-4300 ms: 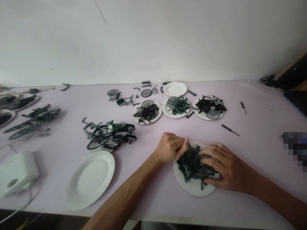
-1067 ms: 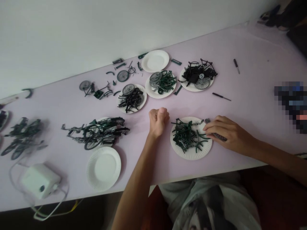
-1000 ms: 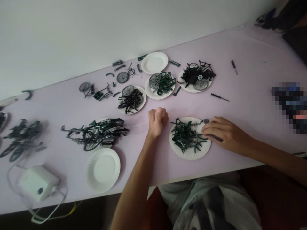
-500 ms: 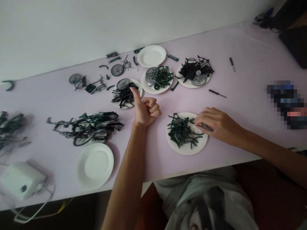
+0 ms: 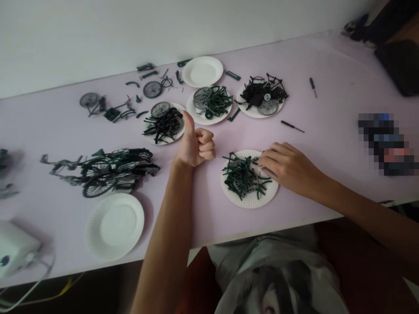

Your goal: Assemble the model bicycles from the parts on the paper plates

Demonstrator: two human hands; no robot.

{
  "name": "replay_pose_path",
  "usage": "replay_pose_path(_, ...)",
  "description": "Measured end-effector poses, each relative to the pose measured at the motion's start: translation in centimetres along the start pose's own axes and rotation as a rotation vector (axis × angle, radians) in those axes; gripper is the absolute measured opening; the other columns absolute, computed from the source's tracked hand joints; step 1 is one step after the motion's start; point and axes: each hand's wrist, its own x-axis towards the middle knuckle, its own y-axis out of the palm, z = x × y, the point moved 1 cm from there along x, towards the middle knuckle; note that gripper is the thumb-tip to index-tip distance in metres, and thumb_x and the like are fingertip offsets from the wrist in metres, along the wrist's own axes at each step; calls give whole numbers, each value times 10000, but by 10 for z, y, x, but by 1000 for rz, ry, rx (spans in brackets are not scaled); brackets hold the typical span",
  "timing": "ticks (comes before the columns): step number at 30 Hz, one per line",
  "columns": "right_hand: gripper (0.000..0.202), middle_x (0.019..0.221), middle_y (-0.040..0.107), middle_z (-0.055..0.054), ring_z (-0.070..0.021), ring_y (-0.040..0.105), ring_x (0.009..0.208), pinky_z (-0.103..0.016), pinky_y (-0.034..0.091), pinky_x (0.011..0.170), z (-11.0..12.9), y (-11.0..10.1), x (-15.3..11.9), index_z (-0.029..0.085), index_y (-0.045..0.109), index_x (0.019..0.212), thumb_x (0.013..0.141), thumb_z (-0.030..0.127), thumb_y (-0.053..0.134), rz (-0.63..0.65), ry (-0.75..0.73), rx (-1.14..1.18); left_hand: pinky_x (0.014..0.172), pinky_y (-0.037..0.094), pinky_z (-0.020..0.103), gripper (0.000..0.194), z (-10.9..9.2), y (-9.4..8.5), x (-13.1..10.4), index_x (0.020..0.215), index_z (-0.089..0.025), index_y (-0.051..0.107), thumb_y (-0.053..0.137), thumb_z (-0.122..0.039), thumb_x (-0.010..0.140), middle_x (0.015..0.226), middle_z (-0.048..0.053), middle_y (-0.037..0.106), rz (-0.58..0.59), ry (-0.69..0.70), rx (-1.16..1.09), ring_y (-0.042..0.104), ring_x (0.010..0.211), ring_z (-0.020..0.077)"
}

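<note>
My left hand (image 5: 197,141) is closed in a fist with its thumb sticking up, resting at the table's middle with nothing in it. Beside it lies a paper plate of black toy bicycle parts (image 5: 165,125). My right hand (image 5: 286,165) reaches over the right rim of a paper plate (image 5: 252,203), its fingers closed on a small grey toy bicycle wheel (image 5: 270,173), mostly hidden beneath them. Dark green toy bicycle parts (image 5: 242,176), with a spoked wheel among them, are heaped on that plate.
Assembled toy bicycles (image 5: 104,170) lie at left above a bare paper plate (image 5: 114,226). Farther back are plates of green parts (image 5: 216,104) and black parts (image 5: 263,96), another bare plate (image 5: 203,72) and loose pieces. Two screwdrivers (image 5: 292,126) lie right; a white box (image 5: 16,250) with cables is front left.
The whole view has shifted, so table things appear farther left. My right hand has edged inward over the plate, and less of the wheel shows. My left hand keeps its thumb-up fist.
</note>
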Motion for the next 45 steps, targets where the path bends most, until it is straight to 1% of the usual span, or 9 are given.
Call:
replay_pose_path(8,158,849,703,-83,-251,588,855,-395,426,725,5,1,8,155,669,913,976,54,564,60,-7,-147,338,48,227,884,-3,7,1,508,-256,166,432,-1096,570,512,-104,25,37,13,40,31,394,33)
replay_pose_path(13,156,832,694,-61,-240,612,807,-395,459,696,9,-9,12,184,617,902,933,34,586,-92,0,-99,367,72,234,847,-5,17,1,521,-256,180,435,-1049,680,512,-100,44,94,101,92,36,405,38)
replay_pose_path(17,227,932,717,-59,-249,664,881,-404,537,780,4,-16,19,220,597,1088,933,55,588,-305,16,39,431,119,280,790,-3,36,2,548,-245,191,459,-931,831,521,-78,108,-80,442,289,116,440,72)
replay_pose_path(20,340,986,713,-48,-242,671,909,-418,568,824,-8,-6,25,269,562,1204,923,84,617,-473,-44,134,510,206,301,676,-1,55,-3,588,-218,333,512,-766,941,549,-45,291,-271,779,757,265,503,94)
replay_pose_path(23,354,1050,709,-43,-239,676,962,-440,584,855,-22,12,29,291,538,1224,923,137,641,-583,-116,187,580,311,299,459,2,75,-8,764,-198,511,564,-599,979,666,-10,497,-279,1016,1156,429,585,121)
replay_pose_path(26,262,1061,708,-61,-253,679,1000,-470,599,866,-32,26,31,301,557,1188,949,225,634,-621,1,264,690,417,325,297,4,87,-8,943,-189,566,551,-478,1011,850,57,628,-222,1154,1344,573,756,187)
replay_pose_path(36,150,1074,694,-50,-208,704,1019,-386,635,856,-29,26,33,287,593,1065,967,228,690,-802,158,533,874,467,414,308,9,84,1,1112,-203,587,453,-479,1091,1110,101,665,-322,1164,1623,645,1051,275)
replay_pose_path(40,183,996,705,-14,-208,715,972,-415,636,880,-31,28,34,301,629,1067,942,208,723,-837,96,473,911,468,445,359,9,87,1,1169,-210,576,414,-521,1092,1162,115,674,-376,1106,1648,645,1096,297)
replay_pose_path(45,155,857,670,21,-156,691,759,-319,632,686,-31,26,34,276,663,996,907,198,763,-899,22,374,890,483,427,338,11,92,2,1047,-229,581,321,-430,1124,1023,83,692,-313,1042,1606,654,1033,274)
